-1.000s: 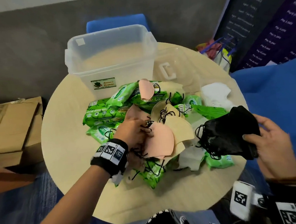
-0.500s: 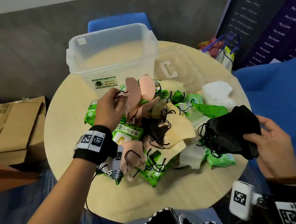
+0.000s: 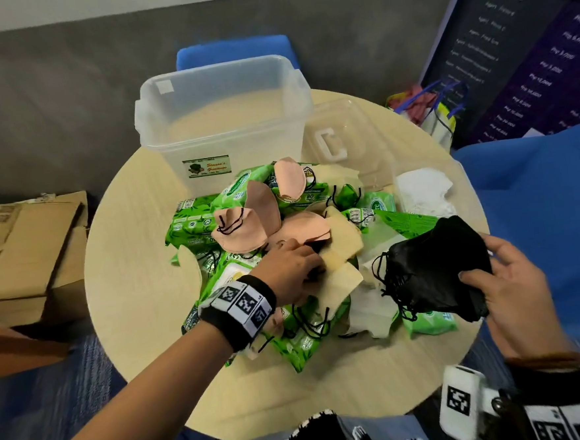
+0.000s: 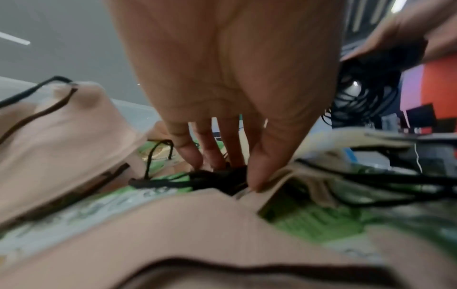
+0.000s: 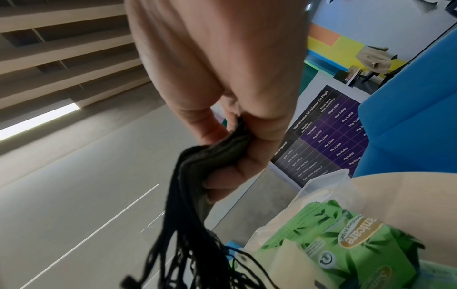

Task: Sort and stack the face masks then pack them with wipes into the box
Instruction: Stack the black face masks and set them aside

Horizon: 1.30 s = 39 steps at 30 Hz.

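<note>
Left hand (image 4: 222, 78) fingers (image 4: 259, 166) pinch a limp black mask (image 4: 217, 179) beneath them; right hand (image 3: 513, 293) grips the soft, light black mask stack (image 3: 433, 271) by its folded edge.

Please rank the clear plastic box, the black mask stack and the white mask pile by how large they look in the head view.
1. Clear plastic box, clearly largest.
2. Black mask stack, held by the right hand; it sits nearer the camera, which may flatter it.
3. White mask pile, smallest, though partly hidden.
</note>
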Motion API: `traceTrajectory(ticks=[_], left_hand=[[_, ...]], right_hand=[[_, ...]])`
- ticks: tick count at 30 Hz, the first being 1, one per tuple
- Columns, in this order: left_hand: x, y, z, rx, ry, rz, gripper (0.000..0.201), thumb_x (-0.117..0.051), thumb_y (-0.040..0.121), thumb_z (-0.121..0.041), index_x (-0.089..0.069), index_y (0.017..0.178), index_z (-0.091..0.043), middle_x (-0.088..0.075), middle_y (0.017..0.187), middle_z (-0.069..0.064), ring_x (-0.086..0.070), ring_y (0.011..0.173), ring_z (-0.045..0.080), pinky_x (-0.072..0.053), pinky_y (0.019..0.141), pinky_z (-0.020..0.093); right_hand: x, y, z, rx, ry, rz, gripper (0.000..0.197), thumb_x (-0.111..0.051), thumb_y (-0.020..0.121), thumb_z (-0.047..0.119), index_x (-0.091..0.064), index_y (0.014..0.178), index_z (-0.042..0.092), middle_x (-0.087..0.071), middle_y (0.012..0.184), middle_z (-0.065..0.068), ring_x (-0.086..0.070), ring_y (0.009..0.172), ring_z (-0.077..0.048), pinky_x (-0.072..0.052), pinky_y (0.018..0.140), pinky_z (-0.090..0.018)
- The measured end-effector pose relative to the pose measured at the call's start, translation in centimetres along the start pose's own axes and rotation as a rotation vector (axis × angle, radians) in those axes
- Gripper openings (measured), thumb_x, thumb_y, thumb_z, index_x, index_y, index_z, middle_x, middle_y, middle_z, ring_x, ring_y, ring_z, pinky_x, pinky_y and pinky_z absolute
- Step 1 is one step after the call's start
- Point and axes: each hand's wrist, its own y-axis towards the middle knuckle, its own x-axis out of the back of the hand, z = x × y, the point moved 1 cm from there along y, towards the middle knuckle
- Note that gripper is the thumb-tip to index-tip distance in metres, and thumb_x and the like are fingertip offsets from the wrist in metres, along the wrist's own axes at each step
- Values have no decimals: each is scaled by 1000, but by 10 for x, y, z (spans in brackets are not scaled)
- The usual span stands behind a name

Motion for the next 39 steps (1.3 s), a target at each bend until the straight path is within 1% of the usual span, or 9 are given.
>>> traceTrajectory(ticks=[8, 12, 15, 20, 24, 27, 30, 35, 39], left_hand=[[19, -11, 22, 20, -93, -423, 12, -71, 79, -13, -66, 90, -13, -66, 98, 6, -56, 94, 33, -38, 78, 37], [50, -34, 31, 234, -546, -653, 24, -70, 81, -42, -51, 71, -31, -60, 73, -9, -53, 73, 13, -34, 71, 31], [70, -46, 25, 244, -1075, -748, 37, -65, 90, -17, -43, 62, -26, -47, 54, -15, -44, 54, -1, -34, 56, 17], [81, -61, 21, 206, -1600, -686, 29, -64, 89, -18, -51, 64, -11, -58, 59, -6, -58, 61, 12, -49, 61, 23], [81, -69, 25, 259, -1503, -651, 10, -75, 77, -16, -69, 69, -15, -64, 68, 1, -58, 65, 13, -47, 68, 26], [85, -74, 29, 289, -1301, -606, 38, -72, 73, 13, -60, 97, -13, -62, 86, -1, -61, 68, 3, -49, 64, 14], [90, -84, 30, 346, -1221, -547, 52, -67, 80, 10, -47, 121, -17, -68, 90, 3, -68, 68, 13, -56, 62, 23], [97, -90, 30, 297, -715, -613, 8, -63, 90, -18, -69, 94, -21, -73, 87, -2, -66, 71, 5, -51, 64, 23], [102, -85, 32, 335, -317, -466, 20, -58, 91, -23, -75, 98, -31, -72, 100, 1, -65, 91, 24, -53, 78, 38]], right_hand=[[-18, -10, 11, 14, 47, 23, 74, -44, 82, -23, -48, 128, 35, -70, 98, -11, -70, 84, -15, -59, 68, -29], [-29, -10, 14, 76, 30, 116, 79, -45, 81, -25, -50, 133, 34, -63, 123, -10, -63, 111, -21, -54, 89, -37], [-41, -9, 18, 133, -88, 153, 59, -48, 80, -22, -67, 114, 23, -66, 120, -4, -62, 109, -10, -53, 86, -21], [-70, -8, 22, 116, -104, 247, 49, -50, 81, -17, -72, 103, 21, -71, 109, -2, -65, 106, -15, -52, 93, -39], [-87, -9, 28, 144, -120, 302, 49, -50, 81, -17, -72, 105, 20, -71, 111, 0, -63, 109, -15, -52, 93, -34], [-93, -10, 32, 148, -107, 315, 49, -49, 82, -16, -72, 105, 21, -71, 110, 1, -64, 106, -13, -54, 86, -25], [-96, -10, 35, 150, -84, 319, 48, -49, 83, -15, -72, 106, 20, -71, 109, 1, -65, 104, -12, -55, 83, -24], [-102, -9, 38, 170, -95, 294, 48, -49, 82, -14, -73, 105, 21, -71, 108, 1, -66, 103, -12, -56, 80, -23], [-110, -13, 39, 201, -131, 299, 49, -49, 82, -15, -72, 104, 22, -70, 110, 1, -64, 105, -13, -55, 87, -28]])
